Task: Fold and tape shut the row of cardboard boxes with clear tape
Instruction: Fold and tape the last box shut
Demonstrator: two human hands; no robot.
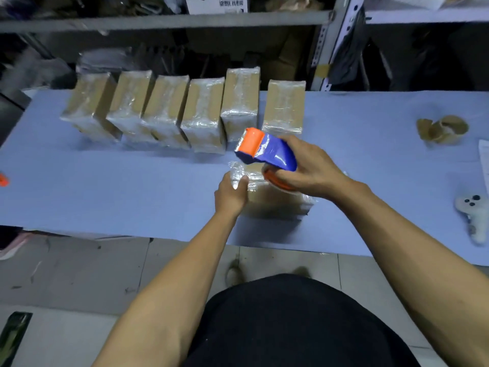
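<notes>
While six boxes already stand taped in a row (185,112) along the back of the blue counter (105,186), a seventh is in hand at the front — so the job looks mostly done. Left to right: small orange item (3,180) at the counter's far left edge, too cropped to identify. Then the row; every box in it shows glossy clear tape over its faces, the first four leaning against each other, the fifth upright and the sixth (284,108) standing slightly apart. In front, the current box (275,197) lies flat on the counter, tape visible on its near-left corner. Left hand (230,196) is clenched on that corner, fingers wrapped over the edge, holding it down. Right hand (309,168) grips the blue-and-orange tape dispenser (267,152), fingers closed round the roll end, dispenser head raised above the box's far edge. Can't tell whether a strip runs from it to the box — blurred. Farther right: spent cardboard tape cores (442,129), then a white controller (472,215). Judgement: only this box left, no untaped boxes in view.
</notes>
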